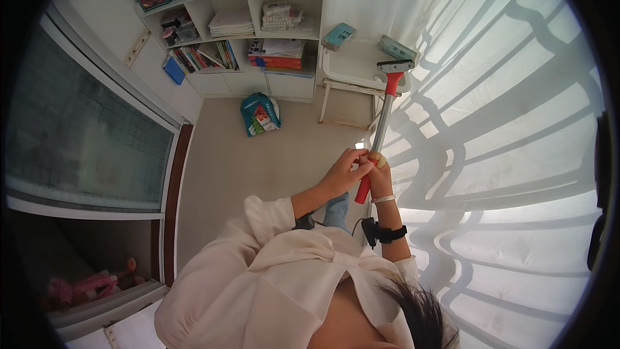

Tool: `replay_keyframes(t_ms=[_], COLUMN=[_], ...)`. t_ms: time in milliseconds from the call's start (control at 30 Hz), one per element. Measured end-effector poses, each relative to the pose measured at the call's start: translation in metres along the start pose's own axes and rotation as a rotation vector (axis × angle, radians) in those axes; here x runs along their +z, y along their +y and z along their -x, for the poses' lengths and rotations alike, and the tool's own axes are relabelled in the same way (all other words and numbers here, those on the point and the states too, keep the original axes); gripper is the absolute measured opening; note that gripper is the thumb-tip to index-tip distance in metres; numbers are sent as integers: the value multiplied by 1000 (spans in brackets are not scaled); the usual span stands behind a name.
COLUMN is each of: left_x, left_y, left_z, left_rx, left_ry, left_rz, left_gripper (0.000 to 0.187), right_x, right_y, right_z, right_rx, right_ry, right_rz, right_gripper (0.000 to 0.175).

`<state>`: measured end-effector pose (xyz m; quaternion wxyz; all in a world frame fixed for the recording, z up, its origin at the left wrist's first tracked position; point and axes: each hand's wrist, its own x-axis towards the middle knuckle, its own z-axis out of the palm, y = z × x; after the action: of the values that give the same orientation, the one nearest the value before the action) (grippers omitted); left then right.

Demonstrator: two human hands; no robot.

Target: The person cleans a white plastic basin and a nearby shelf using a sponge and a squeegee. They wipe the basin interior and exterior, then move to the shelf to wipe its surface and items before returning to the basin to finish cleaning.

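My right hand [379, 174] grips the red handle of a long scraper [382, 123] with a metal tube. Its red neck and wide dark blade head point away from me, over a white basin [346, 64]. A small yellowish piece [380, 160] lies at the right hand's fingers; what it is I cannot tell. My left hand [346, 169] reaches in from the left, its fingertips against the right hand and the handle. Whether they pinch anything is hidden. A pale bracelet [383, 198] and a black strap with a device [387, 233] sit on my right forearm.
Sheer white curtains [484, 145] hang close on my right. A white shelf unit [286, 34] with books and boxes stands ahead. Two tissue packs [340, 36] rest by the basin, on a rusty metal stand [346, 121]. A teal bag [261, 114] lies on the floor; a sliding glass door [97, 121] is left.
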<state>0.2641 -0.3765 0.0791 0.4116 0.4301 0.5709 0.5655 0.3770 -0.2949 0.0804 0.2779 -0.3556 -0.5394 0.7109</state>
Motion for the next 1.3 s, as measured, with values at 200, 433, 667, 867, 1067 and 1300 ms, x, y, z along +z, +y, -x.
replay_keyframes(t_ms=[200, 433, 667, 867, 1067, 1300], left_x=[-18, -28, -60, -166, -239, -313], left_y=[4, 5, 5, 18, 9, 8], left_z=[-126, -205, -265, -285, -290, -302], left_rx=[-15, 140, 313, 137, 120, -78], left_ry=[127, 324, 260, 209, 368, 447], left_rz=[-140, -362, -548, -514, -82, 354], left_gripper=[51, 43, 45, 40, 38, 32], right_x=[-38, -49, -56, -18, 89, 172], right_y=[-32, -58, -62, -115, -106, -87], right_z=[-133, -273, -312, -353, -400, -438], right_rx=[103, 230, 264, -17, -152, -225], right_ry=[-107, -195, -284, -497, -621, -737], right_rz=[-143, -351, -294, 322, 522, 603], right_gripper=[19, 14, 16, 27, 32, 35])
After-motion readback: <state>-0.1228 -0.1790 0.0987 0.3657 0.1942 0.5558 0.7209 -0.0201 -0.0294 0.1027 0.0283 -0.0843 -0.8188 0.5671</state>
